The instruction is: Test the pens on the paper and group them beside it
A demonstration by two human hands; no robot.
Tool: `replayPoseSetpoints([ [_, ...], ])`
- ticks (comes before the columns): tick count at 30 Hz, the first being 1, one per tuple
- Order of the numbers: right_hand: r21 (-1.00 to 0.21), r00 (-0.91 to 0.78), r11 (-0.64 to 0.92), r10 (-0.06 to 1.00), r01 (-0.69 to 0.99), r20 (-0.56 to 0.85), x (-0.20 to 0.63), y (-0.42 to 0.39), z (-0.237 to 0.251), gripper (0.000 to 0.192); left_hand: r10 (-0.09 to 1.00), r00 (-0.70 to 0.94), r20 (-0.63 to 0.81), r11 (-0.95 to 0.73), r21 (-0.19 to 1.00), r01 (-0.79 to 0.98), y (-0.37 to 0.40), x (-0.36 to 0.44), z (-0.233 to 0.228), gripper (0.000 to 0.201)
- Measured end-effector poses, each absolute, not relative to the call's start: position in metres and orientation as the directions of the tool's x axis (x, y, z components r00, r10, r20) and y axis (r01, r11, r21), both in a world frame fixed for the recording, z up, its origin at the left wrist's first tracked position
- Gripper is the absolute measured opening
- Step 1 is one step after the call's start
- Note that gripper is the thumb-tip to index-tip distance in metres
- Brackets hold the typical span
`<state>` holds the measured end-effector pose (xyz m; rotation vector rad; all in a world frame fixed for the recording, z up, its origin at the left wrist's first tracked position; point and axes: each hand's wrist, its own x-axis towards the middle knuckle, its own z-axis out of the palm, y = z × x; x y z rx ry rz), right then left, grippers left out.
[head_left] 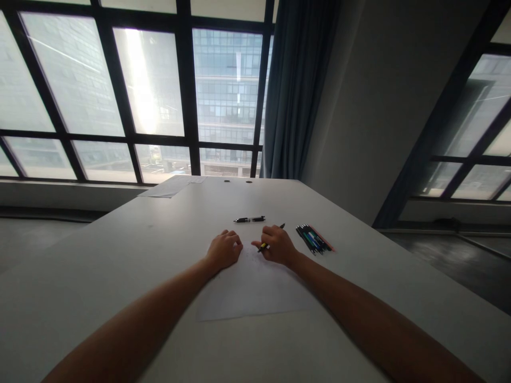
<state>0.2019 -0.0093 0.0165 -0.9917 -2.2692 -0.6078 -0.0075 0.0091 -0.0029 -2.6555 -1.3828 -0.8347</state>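
A white sheet of paper (pixel 255 298) lies on the table in front of me, with faint small marks near its upper part. My right hand (pixel 278 246) is closed around a black pen (pixel 263 247) with a yellow part near its lower end. The pen slants, its lower end down at the paper and its back end showing above my fingers. At the sheet's upper left rests my left hand (pixel 225 250), fingers curled inward; whether anything is inside them is hidden. Just beyond both hands lies a second pen, black and white (pixel 249 219), on its side.
Right of my right hand, a row of several pens (pixel 314 239) lies side by side on the white table (pixel 175 239). More papers (pixel 170 187) lie at the far left corner. Two dark round spots (pixel 248 182) sit near the far edge, before windows and a blue curtain (pixel 297 90).
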Motion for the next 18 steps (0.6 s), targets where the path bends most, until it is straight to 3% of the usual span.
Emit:
replayPoseSetpoints([
  [4,-0.026,-0.387,0.608,0.538,0.794,0.749,0.21,-0.01,0.038,0.043,0.757,0.461,0.462,-0.601,0.218,0.769,0.009,-0.008,-0.002,0.015],
  [6,-0.25,-0.217,0.556,0.641,0.793,0.736,0.214,-0.009,0.048,0.05,0.758,0.464,0.458,-0.603,0.221,0.767,0.009,-0.008,-0.002,0.016],
  [8,-0.516,-0.068,0.485,0.772,0.706,0.632,0.216,-0.006,0.053,0.059,0.758,0.466,0.456,-0.604,0.222,0.765,0.01,-0.008,-0.002,0.015],
  [10,-0.689,-0.051,0.438,0.862,0.578,0.505,0.217,-0.003,0.053,0.058,0.755,0.467,0.46,-0.607,0.222,0.764,0.01,-0.008,-0.003,0.015],
  [15,-0.825,-0.077,0.31,0.947,0.473,0.311,0.214,0.005,0.043,0.037,0.751,0.469,0.466,-0.611,0.221,0.76,0.01,-0.009,-0.003,0.015],
  [18,-0.914,-0.222,0.205,0.966,0.35,0.132,0.214,0.002,0.039,0.033,0.75,0.468,0.467,-0.61,0.216,0.763,0.009,-0.009,-0.003,0.015],
])
